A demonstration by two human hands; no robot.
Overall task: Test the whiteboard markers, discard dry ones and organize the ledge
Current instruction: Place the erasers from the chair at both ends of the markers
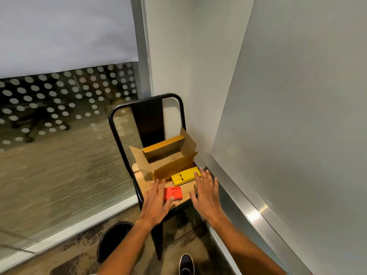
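Observation:
An open cardboard box (166,155) stands on the wooden seat of a black metal chair (123,139). In front of it lie a yellow plastic block (183,176) and a red plastic block (173,192), both with slots. My left hand (155,201) hovers flat beside the red block, thumb over its near corner, fingers spread. My right hand (205,192) is spread flat too, its fingertips over the yellow block's right end. Neither hand holds anything. No markers are visible. The whiteboard (297,116) fills the right, with its metal ledge (248,211) running below it.
A dark round bin (113,239) stands on the floor to the left of the chair legs. A glass wall with a dotted film and a lowered blind is on the left. One dark shoe (186,263) shows at the bottom edge.

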